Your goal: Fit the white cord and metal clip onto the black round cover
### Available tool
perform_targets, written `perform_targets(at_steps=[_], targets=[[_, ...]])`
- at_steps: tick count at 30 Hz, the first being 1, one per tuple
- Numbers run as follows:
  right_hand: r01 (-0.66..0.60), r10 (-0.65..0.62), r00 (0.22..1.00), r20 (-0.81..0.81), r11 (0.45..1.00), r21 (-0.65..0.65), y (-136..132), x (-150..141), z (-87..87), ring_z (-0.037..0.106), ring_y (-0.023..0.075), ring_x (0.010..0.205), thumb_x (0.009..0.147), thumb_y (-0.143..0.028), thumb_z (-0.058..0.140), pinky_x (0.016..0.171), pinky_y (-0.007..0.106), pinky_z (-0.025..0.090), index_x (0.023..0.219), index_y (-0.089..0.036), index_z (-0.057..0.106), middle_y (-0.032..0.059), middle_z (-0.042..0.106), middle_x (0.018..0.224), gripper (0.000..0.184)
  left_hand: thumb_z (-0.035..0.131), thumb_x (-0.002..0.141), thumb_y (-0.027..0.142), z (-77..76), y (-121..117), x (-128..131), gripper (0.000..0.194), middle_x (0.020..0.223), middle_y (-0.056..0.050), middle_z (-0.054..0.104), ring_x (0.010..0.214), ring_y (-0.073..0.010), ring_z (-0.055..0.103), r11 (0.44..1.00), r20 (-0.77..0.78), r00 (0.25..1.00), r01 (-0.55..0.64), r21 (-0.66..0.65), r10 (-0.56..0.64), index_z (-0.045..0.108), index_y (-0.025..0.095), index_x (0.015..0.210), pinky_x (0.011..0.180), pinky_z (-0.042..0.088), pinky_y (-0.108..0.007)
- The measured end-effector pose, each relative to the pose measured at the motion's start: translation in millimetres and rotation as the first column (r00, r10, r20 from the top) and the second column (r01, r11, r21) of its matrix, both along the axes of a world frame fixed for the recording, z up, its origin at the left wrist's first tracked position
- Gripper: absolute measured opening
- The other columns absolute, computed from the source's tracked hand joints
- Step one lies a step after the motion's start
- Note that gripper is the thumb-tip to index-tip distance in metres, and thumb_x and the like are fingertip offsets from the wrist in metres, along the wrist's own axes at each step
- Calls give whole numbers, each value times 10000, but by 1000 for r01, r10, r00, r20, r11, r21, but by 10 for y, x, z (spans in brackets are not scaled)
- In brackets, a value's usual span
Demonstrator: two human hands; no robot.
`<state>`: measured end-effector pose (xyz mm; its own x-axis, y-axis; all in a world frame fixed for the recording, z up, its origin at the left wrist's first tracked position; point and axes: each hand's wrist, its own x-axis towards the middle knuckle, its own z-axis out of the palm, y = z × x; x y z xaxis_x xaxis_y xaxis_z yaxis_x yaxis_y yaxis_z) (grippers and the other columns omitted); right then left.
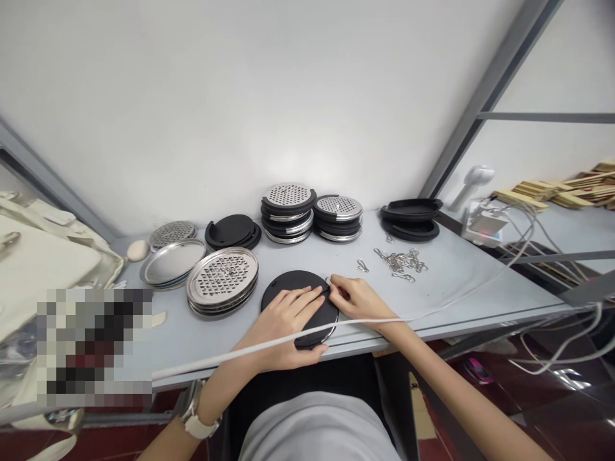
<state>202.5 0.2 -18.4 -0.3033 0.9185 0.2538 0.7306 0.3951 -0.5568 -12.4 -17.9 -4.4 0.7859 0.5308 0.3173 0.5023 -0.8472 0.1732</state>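
A round black disc (288, 282) with a shiny metal rim at its lower right lies at the table's front edge. My left hand (288, 320) rests over it, fingers stretched flat on top, thumb apart near the front rim. At the disc's right edge, my right hand (353, 296) is closed in a pinch on a small metal clip (328, 280), mostly covered by the fingers. Loose metal clips (401, 261) are heaped to the right, with a single clip (362, 266) nearer. Perforated metal grater discs (225, 275) are stacked to the left.
Stacks of grater discs with black rims (288, 214) stand along the wall beside black covers (233, 232). More black pieces (410, 221) sit at the right. A white cable (269, 344) crosses before my forearms. A pale bag (48, 256) is at the left, a metal post (480, 109) at the right.
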Motion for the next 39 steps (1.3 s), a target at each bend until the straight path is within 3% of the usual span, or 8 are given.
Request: perform_targets(at_steps=[23,39], targets=[[17,-17,1000,13,1000,3,2,0,-10,389,75,468,816,-188,431,504,192,268,646,-190,421,-54,438,520,170,580,777,428,11,-2,6,687,1419,-107,398,1300,-281,359,1000,20,1000,16,-4,-15,369,169,1377,1056,312,-450],[-1,-1,999,51,999,32,19,3,-22,452,109,500,941,-276,317,538,222,290,728,-196,491,-14,512,589,286,563,794,434,19,-3,10,697,1417,-98,400,1315,-281,334,1000,-10,1000,-7,-22,6,342,172,1400,1062,302,-460]])
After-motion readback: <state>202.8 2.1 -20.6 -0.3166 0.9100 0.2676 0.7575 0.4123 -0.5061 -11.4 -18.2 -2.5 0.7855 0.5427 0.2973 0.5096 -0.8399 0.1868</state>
